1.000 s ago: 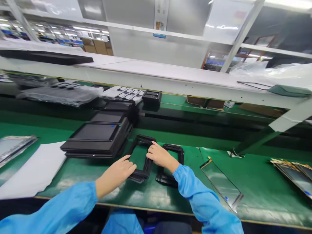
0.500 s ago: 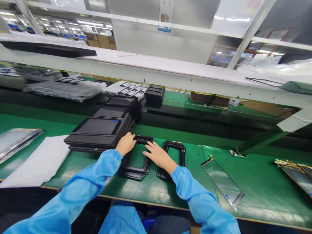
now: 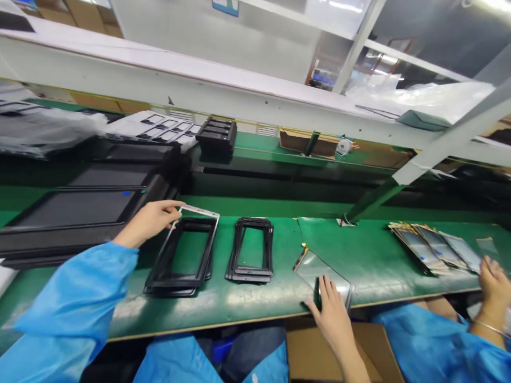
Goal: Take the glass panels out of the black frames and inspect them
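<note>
Left hand (image 3: 154,221) pinches the corner of a thin pale frame (image 3: 199,211), apparently tilted up off the left frame stack (image 3: 179,268). Right hand (image 3: 331,314), fingers spread, lies flat on a glass panel (image 3: 315,266) well right of that stack. Freeing the frame calls for a level lift.

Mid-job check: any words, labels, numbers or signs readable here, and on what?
Blue-and-white sign on the white back wall: cropped, too blurred to read.
Blue tab on the black flat screen panel: too small to read.
Black rectangular frame pinched by the left hand: no text visible.
</note>
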`<state>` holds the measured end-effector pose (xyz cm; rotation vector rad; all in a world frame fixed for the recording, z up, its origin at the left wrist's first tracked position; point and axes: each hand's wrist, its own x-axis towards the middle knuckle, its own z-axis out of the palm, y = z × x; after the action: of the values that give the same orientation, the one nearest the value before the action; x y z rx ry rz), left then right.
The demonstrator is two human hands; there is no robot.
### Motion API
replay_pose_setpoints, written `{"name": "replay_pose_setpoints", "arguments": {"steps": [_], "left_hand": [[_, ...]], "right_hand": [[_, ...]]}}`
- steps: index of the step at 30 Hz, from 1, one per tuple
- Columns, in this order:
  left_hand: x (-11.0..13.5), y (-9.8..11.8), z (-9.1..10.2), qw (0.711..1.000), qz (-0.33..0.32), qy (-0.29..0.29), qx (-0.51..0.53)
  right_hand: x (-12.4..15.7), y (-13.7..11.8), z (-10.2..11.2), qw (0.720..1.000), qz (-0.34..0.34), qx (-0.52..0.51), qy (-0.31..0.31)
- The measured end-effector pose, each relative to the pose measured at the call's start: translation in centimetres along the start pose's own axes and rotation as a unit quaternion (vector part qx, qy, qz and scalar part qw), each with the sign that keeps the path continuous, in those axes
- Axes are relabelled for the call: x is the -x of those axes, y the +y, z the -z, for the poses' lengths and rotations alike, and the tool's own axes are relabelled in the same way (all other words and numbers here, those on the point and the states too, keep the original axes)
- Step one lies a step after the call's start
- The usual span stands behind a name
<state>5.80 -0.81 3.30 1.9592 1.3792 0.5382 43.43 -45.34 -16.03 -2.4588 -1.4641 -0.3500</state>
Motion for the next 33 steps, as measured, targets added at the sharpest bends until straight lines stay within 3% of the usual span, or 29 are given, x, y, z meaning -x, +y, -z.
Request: {"name": "replay_pose_setpoints", "arguments": {"steps": [2,5,8,10,12,15,17,20,24,33], "left_hand": [[1.7,1.3,1.0,0.997,-0.018,0.001,0.081],[5.0,3.8,0.9,0.980,-0.038,0.006,0.196],[8.5,6.0,-1.6,0.967,-0.041,-0.041,0.246],[10.6,6.9,-4.2,0.960,-0.040,-0.082,0.266],[12.2,7.4,-7.0,0.948,-0.041,-0.115,0.294],[14.0,7.6,-10.3,0.931,-0.050,-0.136,0.336],[14.8,7.6,-11.4,0.923,-0.062,-0.138,0.354],[15.6,7.7,-11.6,0.919,-0.075,-0.136,0.362],[16.3,7.9,-10.9,0.922,-0.083,-0.113,0.360],[17.5,8.5,-10.4,0.932,-0.181,-0.083,0.304]], "right_hand": [[2.5,0.1,0.4,1.000,0.027,-0.003,0.002],[4.1,0.5,2.6,0.996,0.055,-0.026,0.060],[3.4,0.0,6.9,0.987,0.024,-0.093,0.125],[2.2,-1.7,9.8,0.970,-0.067,-0.181,0.150],[0.9,-4.3,12.0,0.923,-0.172,-0.312,0.146],[-0.6,-8.7,13.3,0.799,-0.280,-0.527,0.075],[-1.1,-11.0,13.1,0.733,-0.293,-0.613,0.014],[-1.4,-13.0,12.6,0.687,-0.288,-0.666,-0.039],[-1.6,-13.8,12.3,0.664,-0.293,-0.684,-0.073],[-2.0,-14.2,12.8,0.650,-0.290,-0.699,-0.071]]}}
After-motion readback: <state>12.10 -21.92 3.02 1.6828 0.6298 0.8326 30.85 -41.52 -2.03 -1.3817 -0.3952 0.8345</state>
